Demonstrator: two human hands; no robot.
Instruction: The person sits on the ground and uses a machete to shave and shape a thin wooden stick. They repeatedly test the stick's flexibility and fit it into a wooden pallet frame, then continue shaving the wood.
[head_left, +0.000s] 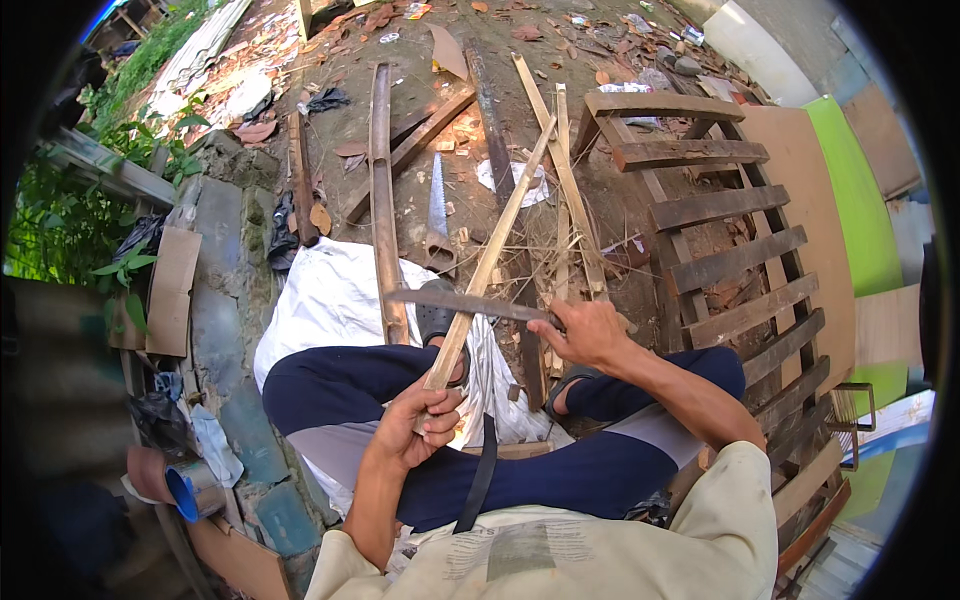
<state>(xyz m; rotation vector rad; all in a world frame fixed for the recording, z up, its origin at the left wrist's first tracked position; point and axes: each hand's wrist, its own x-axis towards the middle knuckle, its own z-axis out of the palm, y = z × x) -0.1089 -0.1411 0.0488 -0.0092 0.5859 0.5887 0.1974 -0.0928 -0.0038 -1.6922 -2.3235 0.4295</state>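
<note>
The left hand (425,420) is closed round the near end of a bamboo strip (490,262) that slants up and away. The right hand (585,335) grips a blade (455,302) laid across the strip, just above the left hand. A pallet (740,260) crowds the right side; a saw (437,222) and pole (382,200) lie ahead on littered dirt.

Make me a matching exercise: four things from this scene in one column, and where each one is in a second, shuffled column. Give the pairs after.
Things:
1. bamboo strip
2. long blade
3. handsaw
4. wooden slat frame

Places:
A. lying flat on the dirt ahead
B. held at its near end in the left hand
C. on the ground at the person's right
D. gripped by the right hand, laid across the strip

Pairs: 1-B, 2-D, 3-A, 4-C
</note>
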